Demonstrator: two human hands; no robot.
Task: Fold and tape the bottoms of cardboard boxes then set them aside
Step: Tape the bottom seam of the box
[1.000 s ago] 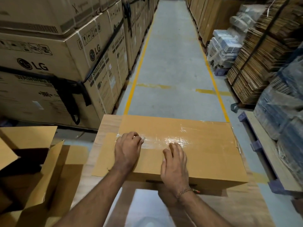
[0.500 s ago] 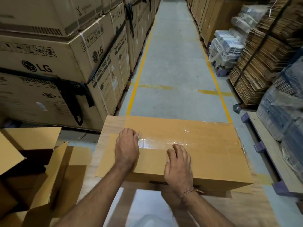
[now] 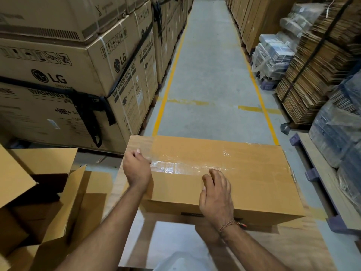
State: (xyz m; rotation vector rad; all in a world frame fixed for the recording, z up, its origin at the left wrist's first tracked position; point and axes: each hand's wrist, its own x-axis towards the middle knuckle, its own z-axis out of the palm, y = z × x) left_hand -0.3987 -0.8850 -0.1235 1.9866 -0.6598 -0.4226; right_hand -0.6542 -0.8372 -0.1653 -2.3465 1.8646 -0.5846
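A brown cardboard box lies bottom-up on a wooden table in front of me. A strip of clear tape runs along its centre seam from left to right. My left hand is at the left end of the tape, fingers curled down over the box's left edge, thumb on the tape. My right hand rests on the near flap just below the seam, fingers loosely bent and holding nothing.
Open, unsealed boxes stand at my lower left. Tall stacked appliance cartons line the left side. Bundles of flat cardboard and wrapped goods stand on the right, beside a blue pallet. A grey aisle runs ahead.
My left hand has slid left along the tape, from on top of the box to its left edge, where the fingers now curl over. My right hand has stayed on the near flap.
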